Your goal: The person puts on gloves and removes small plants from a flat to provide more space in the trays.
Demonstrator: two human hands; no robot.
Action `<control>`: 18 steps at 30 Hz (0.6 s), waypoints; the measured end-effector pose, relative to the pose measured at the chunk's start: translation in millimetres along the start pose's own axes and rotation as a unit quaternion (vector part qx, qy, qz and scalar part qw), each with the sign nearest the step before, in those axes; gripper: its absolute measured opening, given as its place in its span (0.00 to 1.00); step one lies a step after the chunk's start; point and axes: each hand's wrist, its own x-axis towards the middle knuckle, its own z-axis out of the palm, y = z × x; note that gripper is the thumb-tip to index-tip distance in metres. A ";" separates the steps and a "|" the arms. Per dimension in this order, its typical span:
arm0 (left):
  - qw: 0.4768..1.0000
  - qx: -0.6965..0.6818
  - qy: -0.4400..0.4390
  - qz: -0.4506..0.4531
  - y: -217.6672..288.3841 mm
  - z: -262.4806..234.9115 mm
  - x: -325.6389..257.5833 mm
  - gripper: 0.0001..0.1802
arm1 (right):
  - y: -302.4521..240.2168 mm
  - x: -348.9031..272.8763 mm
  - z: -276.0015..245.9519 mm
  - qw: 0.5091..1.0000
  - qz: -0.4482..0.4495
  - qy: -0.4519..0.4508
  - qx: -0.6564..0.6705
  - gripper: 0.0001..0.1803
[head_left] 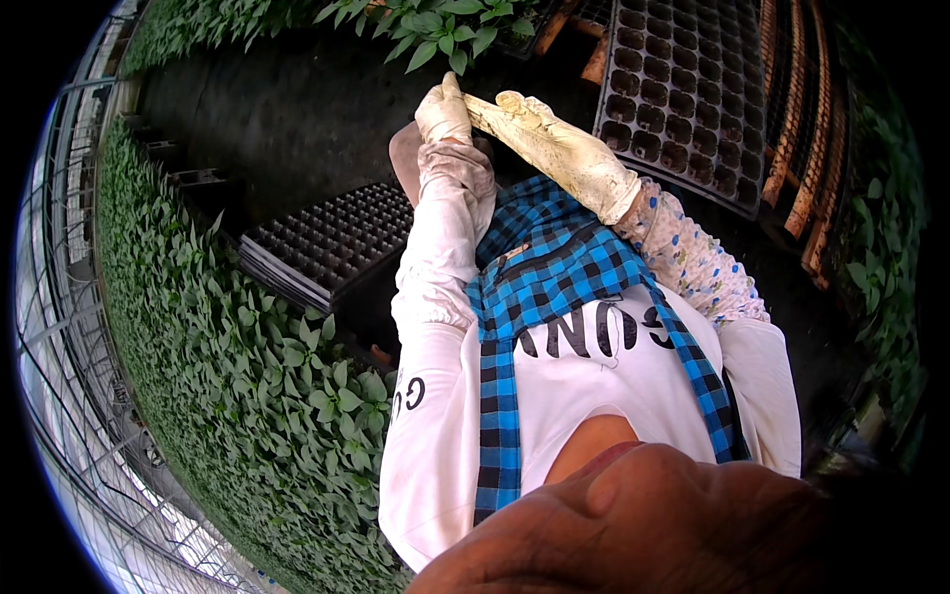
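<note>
Pale, soil-stained gloves cover both of my hands, which meet in front of my waist. My left hand (445, 113) is closed, thumb up, against the fingertips of the right glove (495, 117) and appears to grip them. My right hand (559, 148) points toward it with fingers stretched out and palm smudged brown; no tool shows in it. Just beyond the hands, leafy green seedlings (435, 30) stand close to my left thumb. A blue and black checked apron (564, 272) hangs below my wrists.
A stack of black cell trays (332, 243) lies to the left, beside a dense bed of seedlings (237, 396). On the right, another black cell tray (683, 99) sits near rusty orange bars (797, 129). Dark ground cover (267, 119) stretches ahead; a greenhouse frame (69, 327) curves along the far left.
</note>
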 end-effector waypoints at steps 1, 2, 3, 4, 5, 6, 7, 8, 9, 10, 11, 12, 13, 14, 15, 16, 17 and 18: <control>1.000 0.001 0.003 -0.002 -1.1 -0.4 2.2 0.27 | 3.3 -2.2 -2.0 0.998 0.011 -0.009 0.068 0.35; 0.999 -0.027 0.022 0.000 -2.1 -3.0 6.7 0.27 | 9.1 -3.3 -5.0 0.990 0.024 -0.016 0.136 0.35; 0.998 -0.056 0.032 -0.001 0.9 -2.7 7.8 0.27 | 20.6 -2.6 -6.0 0.978 0.030 -0.030 0.204 0.36; 0.997 -0.070 0.039 -0.010 2.4 -3.5 6.2 0.27 | 34.5 -4.8 -8.7 0.965 0.033 -0.033 0.257 0.36; 0.997 -0.069 0.036 -0.008 4.7 -1.1 4.1 0.27 | 42.5 -3.8 -7.2 0.965 0.034 -0.037 0.256 0.36; 0.996 -0.090 0.011 0.000 6.7 0.8 2.4 0.27 | 47.9 -2.4 -6.5 0.933 0.016 -0.047 0.357 0.36; 0.994 -0.111 -0.014 0.008 8.0 2.8 -0.2 0.27 | 49.7 -1.8 -6.5 0.890 -0.002 -0.056 0.453 0.36; 0.994 -0.089 -0.038 0.040 8.9 4.5 -11.3 0.26 | 48.7 -0.9 -5.6 0.890 -0.002 -0.054 0.453 0.36; 0.993 -0.068 -0.066 0.076 11.1 8.1 -21.8 0.25 | 46.5 1.2 -1.2 0.897 -0.045 -0.081 0.432 0.36; 0.986 -0.087 -0.106 0.093 13.7 8.7 -26.1 0.25 | 44.9 3.6 3.4 0.901 -0.089 -0.108 0.410 0.37; 0.979 -0.103 -0.144 0.104 9.5 5.6 -31.9 0.25 | 44.2 7.9 2.9 0.900 -0.090 -0.107 0.413 0.37; 0.947 -0.181 -0.266 0.004 14.0 -1.8 -35.1 0.26 | 43.8 13.8 4.3 0.879 -0.104 -0.125 0.449 0.35; 0.946 -0.179 -0.268 0.002 19.4 -5.7 -41.0 0.26 | 40.6 18.4 7.3 0.855 -0.118 -0.143 0.485 0.34; 0.932 -0.201 -0.301 -0.011 27.6 -10.6 -45.5 0.27 | 21.1 18.1 15.9 0.855 -0.116 -0.144 0.485 0.34; 0.916 -0.221 -0.334 -0.020 35.8 -14.6 -48.7 0.30 | -8.1 13.2 27.5 0.974 -0.072 -0.039 0.210 0.32; 0.875 -0.286 -0.389 -0.031 32.6 -19.5 -50.2 0.36 | -18.0 16.0 27.0 0.996 -0.053 0.022 0.063 0.32; 0.831 -0.344 -0.431 -0.072 35.5 -23.7 -53.8 0.37 | -19.8 18.2 25.9 0.993 -0.020 0.073 -0.086 0.31; 0.816 -0.354 -0.453 -0.067 34.8 -24.3 -52.8 0.35 | -23.2 23.4 21.6 0.905 -0.117 0.111 -0.393 0.30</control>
